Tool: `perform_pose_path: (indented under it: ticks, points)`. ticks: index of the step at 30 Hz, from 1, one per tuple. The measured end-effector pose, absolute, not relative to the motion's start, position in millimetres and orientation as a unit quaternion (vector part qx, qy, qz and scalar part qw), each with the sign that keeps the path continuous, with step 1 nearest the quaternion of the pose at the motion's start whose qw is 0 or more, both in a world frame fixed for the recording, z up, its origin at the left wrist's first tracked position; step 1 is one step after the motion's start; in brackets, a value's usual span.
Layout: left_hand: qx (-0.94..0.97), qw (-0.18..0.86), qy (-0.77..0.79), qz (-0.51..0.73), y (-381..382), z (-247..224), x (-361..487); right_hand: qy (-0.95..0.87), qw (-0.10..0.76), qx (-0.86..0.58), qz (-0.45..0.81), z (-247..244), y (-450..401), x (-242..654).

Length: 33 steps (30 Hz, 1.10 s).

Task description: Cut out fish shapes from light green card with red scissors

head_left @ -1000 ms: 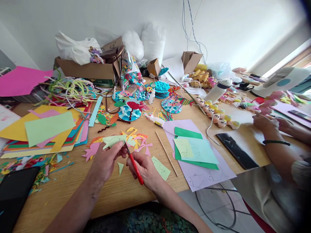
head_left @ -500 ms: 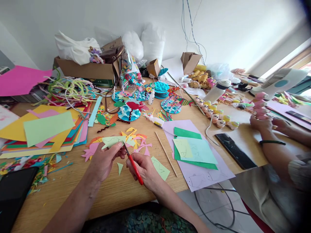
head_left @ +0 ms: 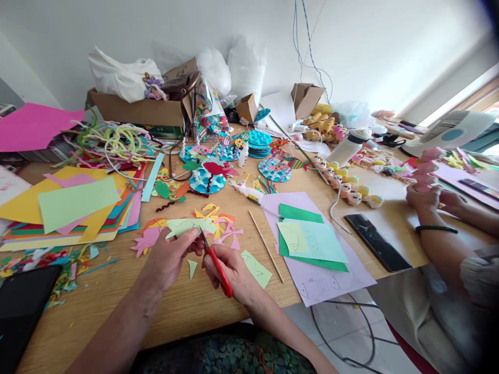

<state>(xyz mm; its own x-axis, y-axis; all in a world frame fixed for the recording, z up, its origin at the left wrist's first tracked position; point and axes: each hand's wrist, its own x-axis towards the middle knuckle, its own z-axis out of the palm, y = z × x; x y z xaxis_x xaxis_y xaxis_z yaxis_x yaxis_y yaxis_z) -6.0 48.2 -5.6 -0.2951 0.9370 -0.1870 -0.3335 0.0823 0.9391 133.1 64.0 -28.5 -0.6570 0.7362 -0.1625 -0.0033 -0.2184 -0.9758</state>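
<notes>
Pinched in my left hand (head_left: 173,257) is a piece of light green paper (head_left: 180,226) with pencil lines on it. My right hand (head_left: 228,270) grips red-handled scissors (head_left: 219,270), whose blades meet the paper beside my left fingertips. Below them on the wood lies a small green offcut (head_left: 192,268). Another pencilled green piece (head_left: 256,268) rests right of my right hand, partly covered by it. Orange, yellow and pink cut paper pieces (head_left: 224,228) are spread behind my hands.
A wooden stick (head_left: 267,246) lies beside a purple sheet (head_left: 331,280) bearing fish outlines. A phone (head_left: 377,242) is further right, near another person's hands (head_left: 429,200) holding pink pieces. Stacked coloured paper (head_left: 78,205) and a dark device (head_left: 25,306) occupy the left.
My right hand and the scissors have shifted slightly right, and the green paper has turned a little at the blades. The other person's hands moved slightly right.
</notes>
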Motion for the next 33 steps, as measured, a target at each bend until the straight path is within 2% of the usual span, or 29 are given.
perform_pose_path:
  ticks: [20, 33]
  points:
    - [0.270, 0.514, 0.527, 0.621, 50, -3, -1, -0.594, 0.263, -0.354, 0.673, -30, 63, 135]
    - [0.284, 0.518, 0.526, 0.612, 50, -6, -4, -0.571, 0.272, -0.334, 0.699, -36, 63, 134]
